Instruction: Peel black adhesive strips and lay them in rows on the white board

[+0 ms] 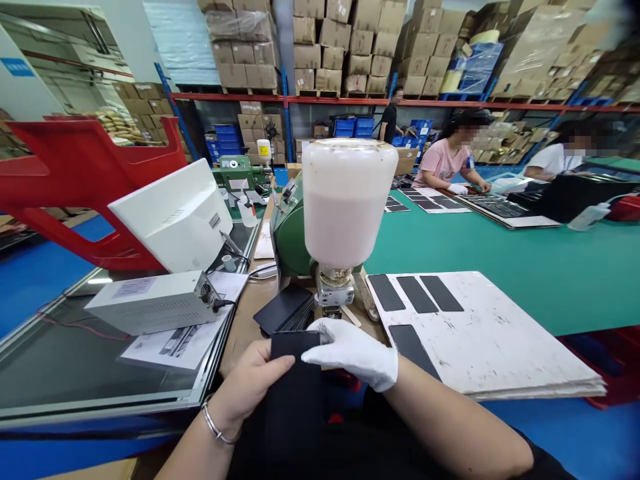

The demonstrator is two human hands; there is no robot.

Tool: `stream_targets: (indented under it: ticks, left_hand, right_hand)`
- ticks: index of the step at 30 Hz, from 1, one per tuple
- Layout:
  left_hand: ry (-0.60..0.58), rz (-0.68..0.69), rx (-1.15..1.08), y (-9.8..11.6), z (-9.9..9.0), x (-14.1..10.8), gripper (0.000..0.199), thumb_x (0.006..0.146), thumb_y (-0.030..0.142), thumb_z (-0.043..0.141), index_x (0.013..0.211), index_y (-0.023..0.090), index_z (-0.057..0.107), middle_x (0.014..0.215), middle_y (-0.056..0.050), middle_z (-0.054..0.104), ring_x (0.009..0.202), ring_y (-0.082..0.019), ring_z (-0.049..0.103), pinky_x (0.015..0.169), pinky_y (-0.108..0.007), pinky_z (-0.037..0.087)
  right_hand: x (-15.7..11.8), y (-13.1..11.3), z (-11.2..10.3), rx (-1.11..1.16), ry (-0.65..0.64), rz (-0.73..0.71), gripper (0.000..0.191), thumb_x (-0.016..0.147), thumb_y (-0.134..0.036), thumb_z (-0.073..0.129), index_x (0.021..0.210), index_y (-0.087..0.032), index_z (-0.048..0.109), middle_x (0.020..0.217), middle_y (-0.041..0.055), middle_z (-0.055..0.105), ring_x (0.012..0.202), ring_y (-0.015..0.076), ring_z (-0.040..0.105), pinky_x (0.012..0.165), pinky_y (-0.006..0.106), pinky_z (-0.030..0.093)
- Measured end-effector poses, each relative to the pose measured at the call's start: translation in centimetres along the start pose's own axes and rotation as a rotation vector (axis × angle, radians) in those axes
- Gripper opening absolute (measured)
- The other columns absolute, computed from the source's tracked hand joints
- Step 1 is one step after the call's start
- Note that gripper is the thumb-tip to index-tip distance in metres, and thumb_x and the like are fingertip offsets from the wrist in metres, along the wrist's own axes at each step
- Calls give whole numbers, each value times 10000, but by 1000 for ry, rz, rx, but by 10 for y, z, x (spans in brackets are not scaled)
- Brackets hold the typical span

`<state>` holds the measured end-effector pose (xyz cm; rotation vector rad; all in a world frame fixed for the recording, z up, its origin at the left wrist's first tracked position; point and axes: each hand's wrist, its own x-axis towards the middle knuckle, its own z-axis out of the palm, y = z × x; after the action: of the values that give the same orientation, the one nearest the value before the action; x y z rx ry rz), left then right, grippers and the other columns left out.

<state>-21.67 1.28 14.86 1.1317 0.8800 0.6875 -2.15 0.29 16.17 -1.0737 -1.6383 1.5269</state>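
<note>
Head-mounted view of a work desk. We see the bare left hand [253, 380], a silver bangle [215, 427] at its wrist, and the white-gloved right hand [350, 353] together holding a black strip [295, 393] upright in front of the body. The left fingers [275, 363] curl around the strip's left edge, while the right hand pinches its upper right corner; neither hand is spread. The strip's lower end hangs past the near desk edge, against dark clothing.

We judge the step in hand to be handling this one strip, held clear of the desk. Any next move calls for care at the narrow opening between the hands and the metal fitting [335, 287] beneath the white bottle [347, 193] on the green machine [287, 243]. A stack of black pieces [283, 310] lies just beyond the strip. To the right, a speckled white board [500, 347] carries black strips [430, 293], the nearest [413, 350] just beside the glove; its near corner overhangs the green desk [500, 253]. To the left, a grey metal power unit [155, 303] sits on papers [170, 350], limiting room on that side.
</note>
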Motion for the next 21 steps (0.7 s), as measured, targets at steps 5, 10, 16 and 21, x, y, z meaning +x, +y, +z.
stream_targets:
  ticks: [5,10,16,21]
  left_hand:
    - [-246,-50,336,-11,18,17,135,726,231,621,751,127,703,719,-32,676,653,-167,579,596,-238,424]
    - [-414,-102,378,-14,33,39,131,656,132,613,764,137,687,679,4,638,601,-130,545,557,-207,396]
    - [-151,-29,-41,-15,63,74,176,752,294,618,760,119,606,543,34,465,401,-50,345,358,-162,252]
    - [-124,34,-192,-9,71,73,216,787,338,589,714,139,548,625,21,467,450,-49,341,349,-149,247]
  right_hand:
    - [-20,20,-17,-57,136,77,199,647,-252,699,744,-141,565,675,-16,560,615,105,509,521,197,380]
    - [-53,43,-49,156,470,75,192,679,-277,679,745,-161,542,675,-11,563,620,117,530,571,239,440]
    - [-85,56,-86,301,532,23,189,738,-321,628,845,-165,628,845,59,650,789,184,606,759,328,492]
    - [-79,63,-98,-81,628,-83,225,727,-387,622,769,-168,654,833,70,649,841,209,598,773,352,484]
